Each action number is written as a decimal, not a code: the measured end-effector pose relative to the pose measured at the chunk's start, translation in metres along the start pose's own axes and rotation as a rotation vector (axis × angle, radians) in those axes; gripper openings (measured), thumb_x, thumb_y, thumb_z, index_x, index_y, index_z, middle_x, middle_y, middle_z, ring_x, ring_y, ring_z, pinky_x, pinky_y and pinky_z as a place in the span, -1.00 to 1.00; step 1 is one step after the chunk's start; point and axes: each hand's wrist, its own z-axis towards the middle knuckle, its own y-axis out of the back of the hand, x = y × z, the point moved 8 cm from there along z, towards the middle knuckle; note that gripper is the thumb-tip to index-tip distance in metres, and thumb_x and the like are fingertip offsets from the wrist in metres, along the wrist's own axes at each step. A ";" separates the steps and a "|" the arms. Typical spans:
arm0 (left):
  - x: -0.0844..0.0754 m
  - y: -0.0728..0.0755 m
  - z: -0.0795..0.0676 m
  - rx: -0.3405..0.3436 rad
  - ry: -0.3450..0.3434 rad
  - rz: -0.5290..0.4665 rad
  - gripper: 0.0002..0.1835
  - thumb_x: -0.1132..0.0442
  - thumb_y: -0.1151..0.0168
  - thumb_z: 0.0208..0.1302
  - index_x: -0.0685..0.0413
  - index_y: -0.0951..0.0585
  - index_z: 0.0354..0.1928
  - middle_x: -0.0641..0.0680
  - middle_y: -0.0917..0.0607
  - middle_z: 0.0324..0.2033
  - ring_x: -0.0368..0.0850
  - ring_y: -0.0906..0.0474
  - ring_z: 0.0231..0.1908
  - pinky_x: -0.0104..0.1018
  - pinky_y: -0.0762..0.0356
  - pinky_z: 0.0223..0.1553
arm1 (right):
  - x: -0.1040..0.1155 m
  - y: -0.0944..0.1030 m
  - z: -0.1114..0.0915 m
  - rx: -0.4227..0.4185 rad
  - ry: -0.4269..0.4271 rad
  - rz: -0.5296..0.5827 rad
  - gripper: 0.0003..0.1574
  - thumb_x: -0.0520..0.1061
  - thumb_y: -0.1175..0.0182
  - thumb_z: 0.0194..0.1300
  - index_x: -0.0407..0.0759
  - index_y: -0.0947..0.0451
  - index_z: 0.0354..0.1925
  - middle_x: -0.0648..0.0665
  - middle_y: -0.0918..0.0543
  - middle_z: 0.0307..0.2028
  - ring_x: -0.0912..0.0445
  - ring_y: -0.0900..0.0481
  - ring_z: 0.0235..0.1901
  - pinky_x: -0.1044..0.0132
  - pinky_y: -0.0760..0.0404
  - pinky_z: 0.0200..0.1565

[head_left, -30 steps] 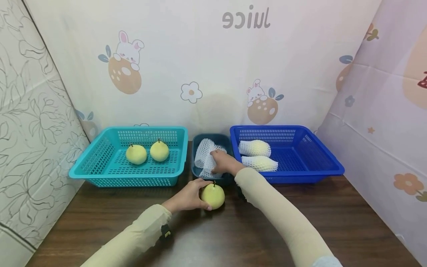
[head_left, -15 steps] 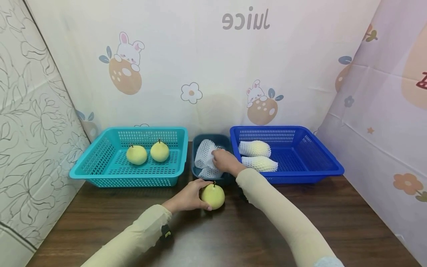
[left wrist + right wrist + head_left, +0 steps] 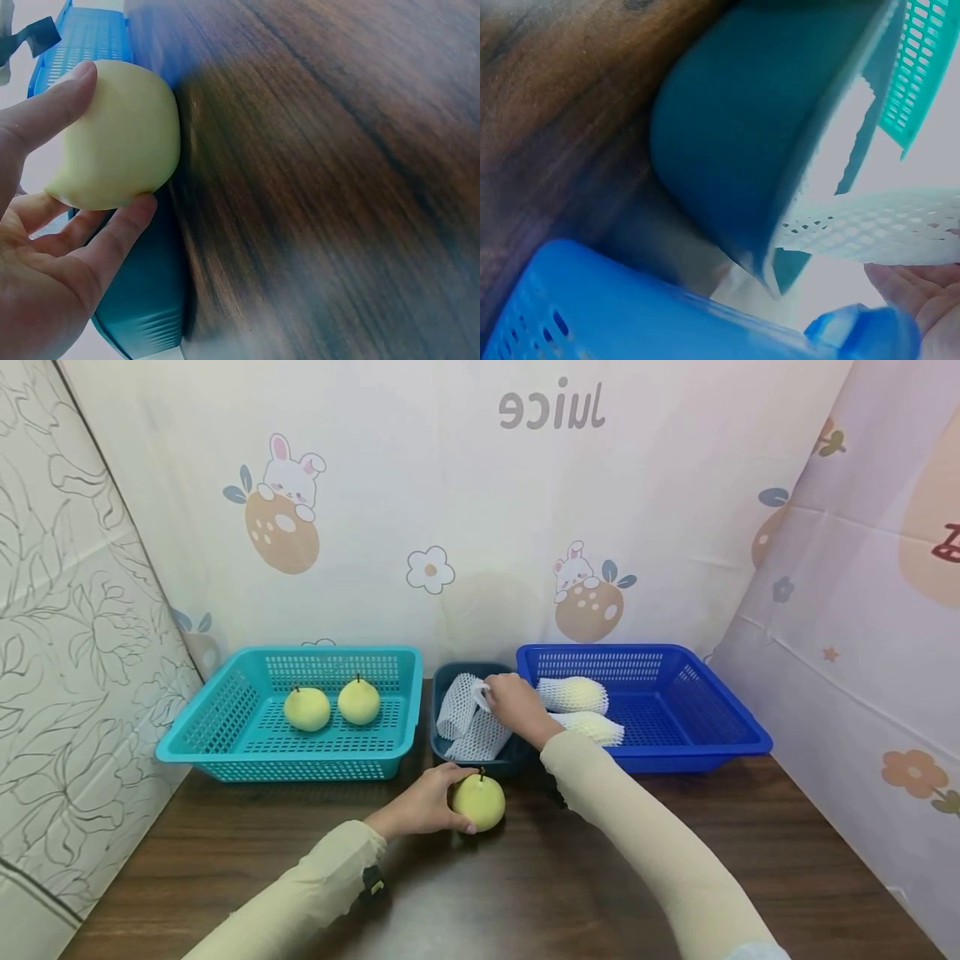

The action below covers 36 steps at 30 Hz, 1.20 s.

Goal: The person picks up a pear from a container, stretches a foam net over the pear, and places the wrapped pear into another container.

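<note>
A yellow-green pear [image 3: 480, 802] stands on the table in front of a small dark teal bin [image 3: 453, 670], stem up. My left hand [image 3: 426, 802] grips it from the left, thumb on the near side and fingers on the far side. Over the bin, my right hand [image 3: 519, 703] pinches a white foam net sleeve [image 3: 885, 225], whose upper edge shows at the fingertips in the head view. More foam net sleeves [image 3: 456, 708] lie in the bin. How the right fingers close is partly hidden in the right wrist view.
On the left stands a turquoise basket [image 3: 285, 756] with two bare pears [image 3: 358, 701]. A blue basket [image 3: 690, 748] on the right holds two pears in foam nets [image 3: 573, 694]. Both flank the bin closely. Behind them hangs a printed curtain [image 3: 480, 510].
My right hand has risen a little and shifted right, drawing up the edge of a foam net sleeve. The left hand and its pear have stayed in place.
</note>
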 end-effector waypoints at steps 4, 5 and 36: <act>0.001 0.000 0.000 0.000 0.000 0.007 -0.17 0.09 -0.56 -0.12 0.25 -0.45 0.22 0.10 -0.54 -0.06 -0.11 -0.46 -0.15 -0.23 -0.48 -0.12 | 0.001 0.014 -0.001 -0.029 0.013 0.062 -0.73 -0.28 0.00 0.38 -0.23 -0.52 -0.46 -0.04 -0.38 -0.64 0.09 -0.33 -0.59 0.26 -0.36 -0.47; 0.001 0.000 0.000 -0.001 0.000 0.009 -0.17 0.09 -0.57 -0.12 0.25 -0.45 0.23 0.10 -0.54 -0.05 -0.11 -0.46 -0.15 -0.23 -0.48 -0.12 | 0.001 0.017 -0.002 -0.032 0.014 0.081 -0.72 -0.28 0.01 0.38 -0.23 -0.50 -0.49 -0.04 -0.34 -0.65 0.09 -0.31 -0.60 0.27 -0.35 -0.48; 0.003 -0.003 0.000 0.039 0.057 0.017 -0.12 0.05 -0.53 -0.06 0.23 -0.38 0.29 0.11 -0.51 0.04 -0.11 -0.44 -0.08 -0.20 -0.48 -0.03 | 0.019 0.094 -0.080 -0.091 0.056 0.381 -0.74 -0.25 -0.06 0.34 -0.38 -0.63 -0.16 -0.33 -0.67 -0.17 -0.12 -0.66 -0.25 0.05 -0.65 -0.33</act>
